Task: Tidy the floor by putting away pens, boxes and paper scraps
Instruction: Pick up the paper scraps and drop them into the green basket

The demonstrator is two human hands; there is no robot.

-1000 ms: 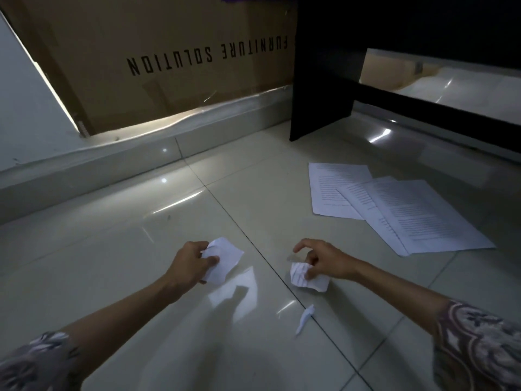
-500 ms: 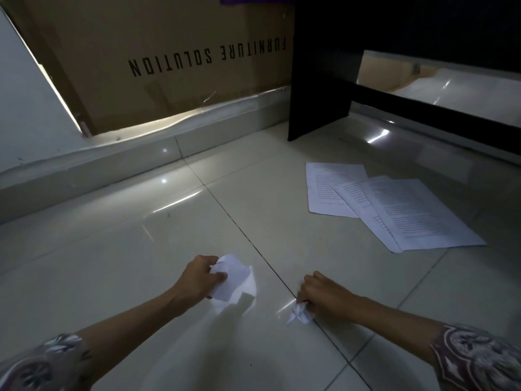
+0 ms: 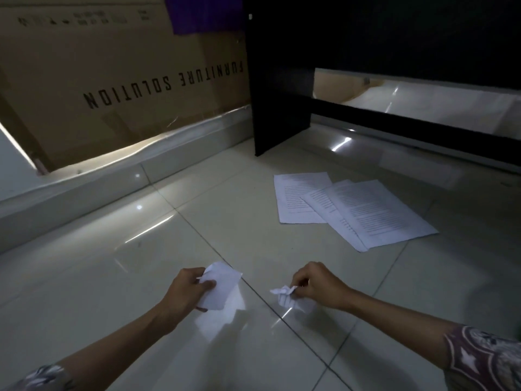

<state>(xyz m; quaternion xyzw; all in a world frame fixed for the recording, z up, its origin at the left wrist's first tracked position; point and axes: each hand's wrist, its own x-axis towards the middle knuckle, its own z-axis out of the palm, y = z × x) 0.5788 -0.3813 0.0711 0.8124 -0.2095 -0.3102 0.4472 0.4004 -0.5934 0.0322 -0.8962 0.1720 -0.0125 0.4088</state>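
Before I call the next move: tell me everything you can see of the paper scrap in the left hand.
The paper scrap is a white, unprinted-looking sheet piece, creased and slightly bent rather than balled up, with an irregular, roughly four-sided outline. The left hand pinches its near-left edge between thumb and fingers, holding it tilted just above the glossy floor tile, where its pale reflection shows below it. Whether its lower corner touches the tile cannot be told. Nothing else touches it.

two hands: left hand (image 3: 187, 289), right hand (image 3: 315, 286). two paper scraps: flat scrap (image 3: 221, 286), crumpled scrap (image 3: 284, 294). three printed sheets (image 3: 352, 210), overlapping. one cardboard box (image 3: 112, 80). one dark desk (image 3: 366, 52).
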